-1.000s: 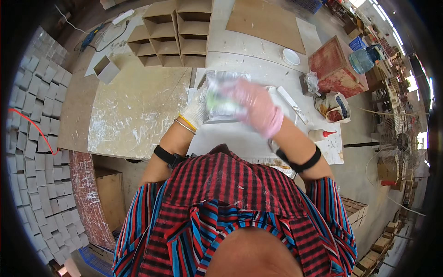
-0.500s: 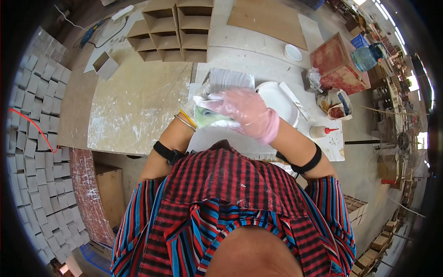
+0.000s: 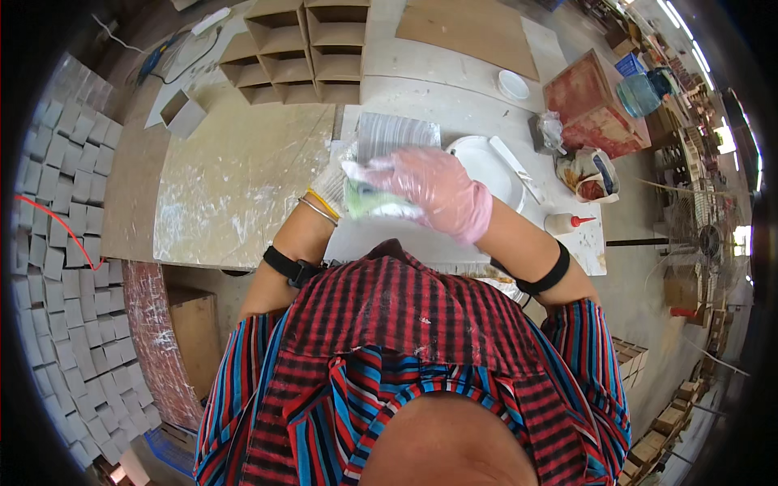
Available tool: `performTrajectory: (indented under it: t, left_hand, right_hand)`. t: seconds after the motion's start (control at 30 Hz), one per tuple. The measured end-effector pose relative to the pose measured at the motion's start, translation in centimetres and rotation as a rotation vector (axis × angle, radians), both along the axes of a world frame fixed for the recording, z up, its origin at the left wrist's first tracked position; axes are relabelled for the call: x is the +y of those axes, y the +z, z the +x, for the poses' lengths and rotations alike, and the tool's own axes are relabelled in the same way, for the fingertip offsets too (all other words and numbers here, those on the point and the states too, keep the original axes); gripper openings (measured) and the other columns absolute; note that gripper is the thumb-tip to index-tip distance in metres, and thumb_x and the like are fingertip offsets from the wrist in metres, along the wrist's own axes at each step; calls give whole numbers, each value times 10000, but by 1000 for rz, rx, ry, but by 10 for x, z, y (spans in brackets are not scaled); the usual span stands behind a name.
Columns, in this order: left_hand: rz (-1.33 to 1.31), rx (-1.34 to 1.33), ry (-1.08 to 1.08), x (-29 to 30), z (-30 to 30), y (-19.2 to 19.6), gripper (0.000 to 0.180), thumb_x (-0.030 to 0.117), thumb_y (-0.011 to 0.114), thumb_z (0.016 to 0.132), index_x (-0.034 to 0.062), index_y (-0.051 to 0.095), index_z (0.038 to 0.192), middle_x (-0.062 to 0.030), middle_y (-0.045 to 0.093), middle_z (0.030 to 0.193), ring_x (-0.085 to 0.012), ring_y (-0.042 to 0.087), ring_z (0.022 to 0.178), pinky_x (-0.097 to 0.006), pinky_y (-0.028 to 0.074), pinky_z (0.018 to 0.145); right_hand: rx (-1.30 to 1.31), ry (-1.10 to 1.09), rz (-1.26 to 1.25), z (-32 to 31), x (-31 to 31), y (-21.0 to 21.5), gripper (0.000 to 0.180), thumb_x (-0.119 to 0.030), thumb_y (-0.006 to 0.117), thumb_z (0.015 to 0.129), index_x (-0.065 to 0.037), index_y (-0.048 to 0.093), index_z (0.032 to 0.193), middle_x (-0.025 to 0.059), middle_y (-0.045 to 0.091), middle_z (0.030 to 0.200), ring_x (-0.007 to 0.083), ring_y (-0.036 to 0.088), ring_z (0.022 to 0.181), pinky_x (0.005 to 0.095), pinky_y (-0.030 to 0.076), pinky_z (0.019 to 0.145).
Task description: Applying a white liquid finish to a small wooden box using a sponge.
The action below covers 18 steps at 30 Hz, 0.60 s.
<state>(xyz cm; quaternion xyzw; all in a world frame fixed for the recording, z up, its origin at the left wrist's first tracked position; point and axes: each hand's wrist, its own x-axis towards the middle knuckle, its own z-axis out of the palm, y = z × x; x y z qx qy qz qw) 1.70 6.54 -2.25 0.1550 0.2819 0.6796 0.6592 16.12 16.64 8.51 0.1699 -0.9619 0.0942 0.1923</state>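
Observation:
A green-and-white piece (image 3: 374,204) is between my hands at the near edge of the table; its exact kind is unclear. My left hand (image 3: 331,185), in a pale knit glove with a yellow cuff, grips it from the left side, its fingers mostly hidden. Over the top of the piece lies my right hand (image 3: 433,190), in a translucent glove over pink. Its fingers are bent and blurred, with something white at their tips. Just beyond them sits a grey streaked slab (image 3: 397,134). To the right is a round white tray (image 3: 486,158) with a white flat strip (image 3: 509,158) across its rim.
A glue bottle with a red tip (image 3: 561,223) stands right of the tray. Farther back are a small white bowl (image 3: 512,84), a brown board (image 3: 470,32) and a cardboard compartment rack (image 3: 312,57). An open box (image 3: 184,115) sits left. Stacked white boxes (image 3: 77,283) line the floor.
My right hand has shifted slightly over the green-and-white piece, and more of the left glove shows. The whole view has moved a little; the table things stay in place.

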Motion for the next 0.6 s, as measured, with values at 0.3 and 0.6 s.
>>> performTrajectory:
  t: [0.3, 0.6]
  left_hand:
    - [-305, 19, 275, 11, 8, -7, 287, 234, 500, 881, 41, 543, 1089, -78, 617, 979, -183, 611, 827, -313, 518, 739]
    - [-158, 105, 114, -9, 14, 2, 394, 323, 444, 906, 39, 512, 1170, -114, 582, 1069, -219, 554, 977, -333, 441, 846]
  right_hand:
    - [171, -409, -176, -25, 77, -2, 430, -214, 634, 766, -133, 521, 1173, 68, 590, 986, 254, 580, 894, 362, 478, 786]
    - [164, -136, -249, -11, 48, -11, 391, -221, 634, 767, -155, 547, 1142, 86, 592, 994, 275, 566, 891, 373, 463, 786]
